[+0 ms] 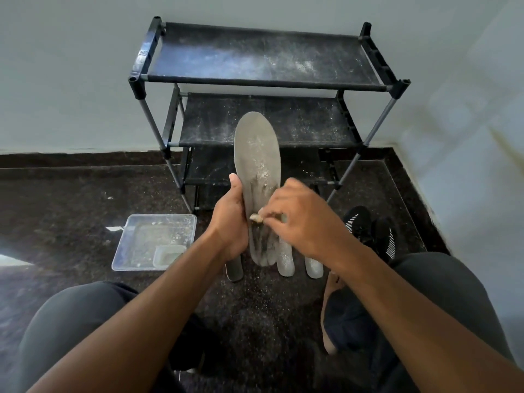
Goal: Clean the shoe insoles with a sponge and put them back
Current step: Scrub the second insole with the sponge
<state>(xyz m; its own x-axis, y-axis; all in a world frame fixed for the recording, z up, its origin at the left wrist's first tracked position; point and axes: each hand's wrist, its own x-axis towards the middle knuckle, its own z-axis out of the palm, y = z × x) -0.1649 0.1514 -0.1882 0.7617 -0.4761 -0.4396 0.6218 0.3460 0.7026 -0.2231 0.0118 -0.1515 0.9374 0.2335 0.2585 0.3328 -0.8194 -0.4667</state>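
A seated person's left hand gripped a long grey foam insole upright, bracing it, while the right hand pinched a small tan sponge scrap against its dirty heel. Three more insoles lay on the dark floor below, apparently awaiting cleaning, beside a clear plastic tray and black striped shoes.

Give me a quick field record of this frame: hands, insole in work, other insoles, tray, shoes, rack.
left hand: grips the held insole by its left edge
right hand: pinches a small sponge against the insole
other insoles: three ends visible on the floor under the hands
tray: clear, on the floor at left, small dish inside
shoes: black pair, floor at right
rack: black, dusty shelves, holding nothing visible
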